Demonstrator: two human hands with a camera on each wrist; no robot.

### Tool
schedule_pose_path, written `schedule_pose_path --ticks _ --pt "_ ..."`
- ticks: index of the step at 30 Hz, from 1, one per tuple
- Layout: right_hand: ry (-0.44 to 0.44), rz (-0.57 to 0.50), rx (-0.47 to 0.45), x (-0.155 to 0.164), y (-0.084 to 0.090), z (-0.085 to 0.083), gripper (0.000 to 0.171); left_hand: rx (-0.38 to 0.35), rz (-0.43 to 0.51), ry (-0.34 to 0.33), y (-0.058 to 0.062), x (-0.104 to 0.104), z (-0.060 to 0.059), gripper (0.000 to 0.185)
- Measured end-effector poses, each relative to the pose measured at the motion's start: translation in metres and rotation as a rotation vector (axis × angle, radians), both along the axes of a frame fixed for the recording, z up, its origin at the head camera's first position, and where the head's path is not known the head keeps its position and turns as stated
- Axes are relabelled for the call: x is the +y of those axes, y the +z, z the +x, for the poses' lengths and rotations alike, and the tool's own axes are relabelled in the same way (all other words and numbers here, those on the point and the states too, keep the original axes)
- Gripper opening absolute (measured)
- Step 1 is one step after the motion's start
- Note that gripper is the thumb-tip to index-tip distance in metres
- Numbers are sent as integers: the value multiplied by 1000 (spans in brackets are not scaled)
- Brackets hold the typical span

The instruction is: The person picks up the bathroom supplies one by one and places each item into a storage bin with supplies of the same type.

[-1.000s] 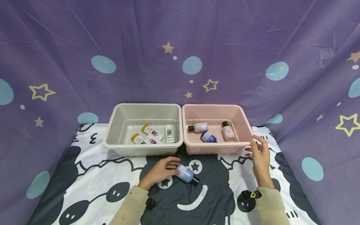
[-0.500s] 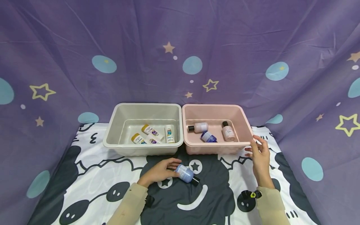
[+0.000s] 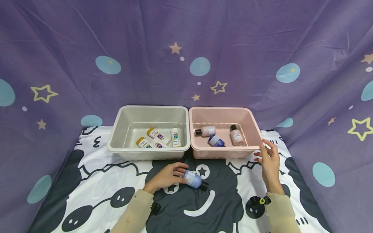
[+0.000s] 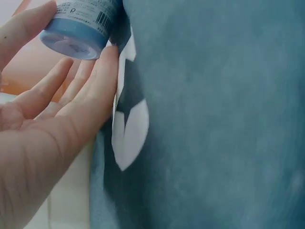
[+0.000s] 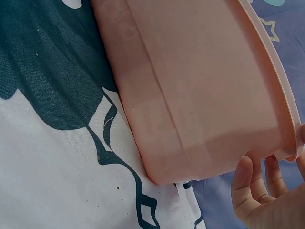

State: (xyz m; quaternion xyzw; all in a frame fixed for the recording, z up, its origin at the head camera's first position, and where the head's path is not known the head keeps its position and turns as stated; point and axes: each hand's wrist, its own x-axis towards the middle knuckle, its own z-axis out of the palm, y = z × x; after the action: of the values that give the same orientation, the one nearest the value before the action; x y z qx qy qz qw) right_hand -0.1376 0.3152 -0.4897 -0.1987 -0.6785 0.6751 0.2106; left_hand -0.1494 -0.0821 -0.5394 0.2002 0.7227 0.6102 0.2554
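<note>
A small bottle of blue liquid [image 3: 193, 179] with a black cap is in front of the two bins, its cap pointing right and toward the person. My left hand [image 3: 167, 176] pinches it at its base end; in the left wrist view the thumb and a finger lie on opposite sides of the blue bottle [image 4: 78, 33]. My right hand [image 3: 270, 165] holds the near right corner of the pink bin [image 3: 222, 153]. In the right wrist view, fingertips [image 5: 244, 167] press on its wall just under the rim.
The pink bin contains two pale pink bottles and a dark blue bottle [image 3: 216, 141]. Beside it on the left, a grey-white bin [image 3: 148, 155] holds several white tubes, some with yellow caps [image 3: 142, 142]. A purple curtain [image 3: 145, 64] hangs behind, and a sheep-print cloth [image 3: 96, 174] lies underneath.
The blue bottle has shifted very slightly to the right with the left hand's fingers on it. The right hand stays at the pink bin's corner.
</note>
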Motion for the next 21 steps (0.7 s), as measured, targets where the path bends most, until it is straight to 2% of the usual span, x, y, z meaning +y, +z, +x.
schedule_pose_path --ticks 7,13,21 --pt "-2 16 6 0 0 0 39 -187 144 89 -3 5 5 60" --pt "-6 23 4 -1 -1 0 37 -216 191 143 -5 5 8 61" --pt "-9 19 23 0 -1 -1 37 -229 247 158 1 6 8 63"
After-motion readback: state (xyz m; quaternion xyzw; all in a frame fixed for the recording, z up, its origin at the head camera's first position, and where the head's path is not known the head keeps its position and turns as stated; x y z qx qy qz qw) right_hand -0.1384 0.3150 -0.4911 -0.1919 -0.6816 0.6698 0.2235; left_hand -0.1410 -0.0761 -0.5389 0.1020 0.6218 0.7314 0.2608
